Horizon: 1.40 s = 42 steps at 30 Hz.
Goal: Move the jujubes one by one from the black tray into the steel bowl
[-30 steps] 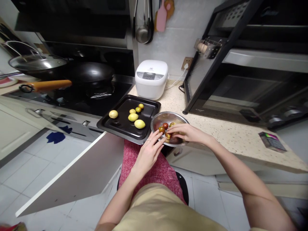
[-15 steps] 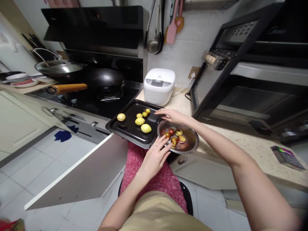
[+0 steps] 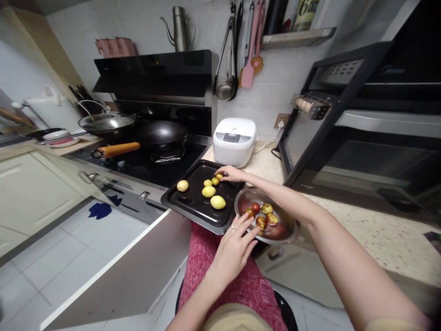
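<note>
My right hand (image 3: 230,174) reaches over the black baking tray (image 3: 193,207), its thumb and fingers around a small yellow-green round fruit (image 3: 219,176). Beside that lie another small green fruit (image 3: 215,181) and a small yellow one (image 3: 207,183). Two lemons (image 3: 218,202) sit nearer me, and a pale yellow round fruit (image 3: 182,185) lies at the tray's left. A metal bowl (image 3: 287,225) holds several red and yellow mottled fruits (image 3: 261,223). My left hand (image 3: 236,241) rests over the bowl's near-left rim, fingers spread at the fruits, gripping none that I can see.
A white rice cooker (image 3: 234,142) stands behind the tray. To the left is the stove with a wok (image 3: 163,133) and a lidded pan (image 3: 106,122). An oven (image 3: 372,170) stands right on the counter (image 3: 372,230). A cabinet door (image 3: 117,271) hangs open below.
My right hand has moved from the bowl's far rim onto the tray and closed around a small fruit. My left hand stays at the bowl. The camera view has tilted up.
</note>
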{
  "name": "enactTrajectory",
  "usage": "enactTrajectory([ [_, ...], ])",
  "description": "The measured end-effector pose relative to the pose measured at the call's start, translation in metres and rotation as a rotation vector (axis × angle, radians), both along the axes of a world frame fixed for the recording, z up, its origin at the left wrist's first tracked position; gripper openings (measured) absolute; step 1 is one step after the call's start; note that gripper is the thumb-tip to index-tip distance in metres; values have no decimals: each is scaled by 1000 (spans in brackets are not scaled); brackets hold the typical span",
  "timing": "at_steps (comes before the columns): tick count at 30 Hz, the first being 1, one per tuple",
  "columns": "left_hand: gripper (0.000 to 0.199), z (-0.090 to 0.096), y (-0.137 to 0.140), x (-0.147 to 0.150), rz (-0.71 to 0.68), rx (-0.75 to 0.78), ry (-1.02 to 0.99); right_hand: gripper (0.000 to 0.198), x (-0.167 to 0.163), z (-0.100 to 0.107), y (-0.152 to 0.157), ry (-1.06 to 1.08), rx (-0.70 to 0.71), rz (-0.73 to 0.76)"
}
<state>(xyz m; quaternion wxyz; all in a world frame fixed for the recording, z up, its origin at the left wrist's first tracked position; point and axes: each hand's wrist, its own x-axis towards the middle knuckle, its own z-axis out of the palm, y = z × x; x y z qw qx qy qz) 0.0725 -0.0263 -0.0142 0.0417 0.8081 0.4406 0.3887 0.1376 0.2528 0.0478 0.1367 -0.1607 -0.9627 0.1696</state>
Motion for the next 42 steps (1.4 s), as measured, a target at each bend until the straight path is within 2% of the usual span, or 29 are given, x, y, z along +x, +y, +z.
enactTrajectory([
  [4,39,1,1,0,-3,-11,-1,22,-8,-8,9,19,15,-5],
  [8,38,1,2,-1,-9,-12,-3,26,17,3,-2,90,46,-1],
  [13,38,0,2,-2,-15,1,-35,27,80,26,-51,155,49,-18],
  [16,41,-1,1,-2,-21,-7,-56,24,120,35,-90,139,48,-98],
  [20,41,-4,1,-1,-20,-4,-61,22,162,35,-135,47,-17,-204],
  [23,42,-7,2,-1,-26,7,-61,27,180,29,-156,-14,-86,-237],
  [30,41,-8,2,-1,-24,18,-58,22,189,17,-162,-70,-165,-226],
  [42,40,-5,1,-1,-13,14,-34,15,167,17,-156,-163,-238,-127],
])
